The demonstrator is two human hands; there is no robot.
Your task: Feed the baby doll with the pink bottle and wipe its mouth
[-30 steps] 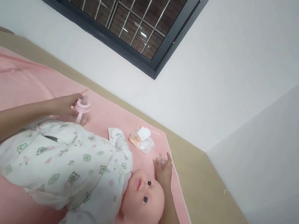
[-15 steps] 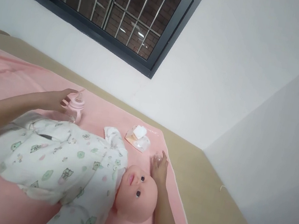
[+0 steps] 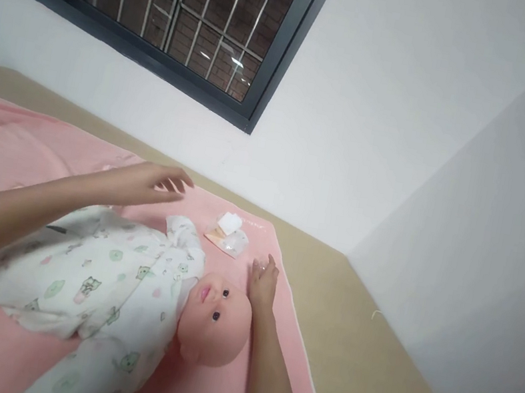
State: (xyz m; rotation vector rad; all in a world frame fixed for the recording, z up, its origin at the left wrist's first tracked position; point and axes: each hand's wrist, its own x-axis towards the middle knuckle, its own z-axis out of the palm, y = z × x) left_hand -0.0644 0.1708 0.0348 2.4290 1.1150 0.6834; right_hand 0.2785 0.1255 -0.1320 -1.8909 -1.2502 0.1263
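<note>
A baby doll in a white romper with green prints lies on its back on a pink blanket, head towards the right. My left hand hovers above the doll's far side with fingers stretched out, holding nothing. It is nearest the doll's raised sleeve. The pink bottle is not visible; my left arm covers that spot. My right hand lies on the blanket just beyond the doll's head, fingers extended. A small clear thing sits at its fingertips.
A soft pack of wipes with a white sheet sticking out lies on the blanket between my hands. The blanket covers a beige mattress set into a white-walled corner. A dark barred window is above.
My left hand has let go of the pink bottle and moved right with fingers spread, and the bottle is now out of sight. My right hand stays by the doll's head. The view has swung right.
</note>
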